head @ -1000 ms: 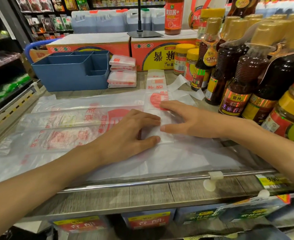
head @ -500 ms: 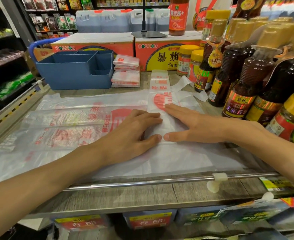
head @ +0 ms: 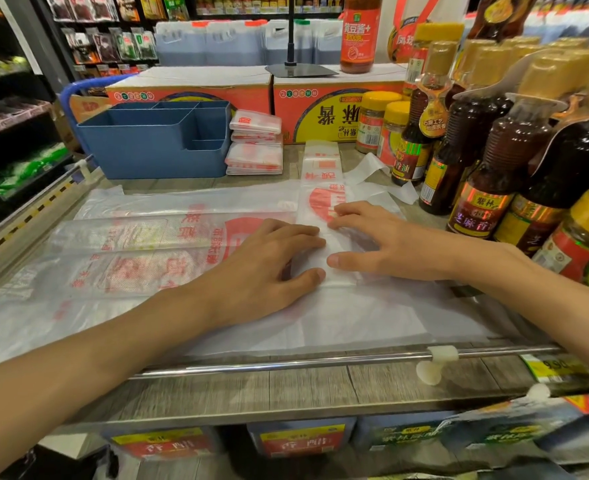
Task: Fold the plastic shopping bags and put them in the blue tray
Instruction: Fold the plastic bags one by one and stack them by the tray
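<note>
At about ten o'clock from the hands, the blue tray point(head: 154, 147) stands at the back of the table point(head: 321, 382), its compartments showing nothing inside from this angle. Just to its right, at eleven o'clock, a stack of folded bags point(head: 255, 147) sits beside the tray, not in it. Loose flat bags point(head: 130, 244) spread across the table from nine o'clock toward the middle.

The left hand point(head: 269, 268) lies flat, fingers straight and pressing down on the near end of the narrow folded strip point(head: 321, 209); its grip is open, holding nothing. The strip's long axis runs from six to twelve o'clock, away from the person, with the bag handles point(head: 372, 171) trailing off at one o'clock. The right hand point(head: 383, 240) rests on the strip's right edge, fingers slightly bent and pressing, nothing pinched that I can see.

Both hands sit on the near end, so the likely next fold goes along the long axis, toward twelve o'clock. The left hand is nearer the tray. Sauce bottles point(head: 487, 161) crowd in at two o'clock, close to the right forearm
</note>
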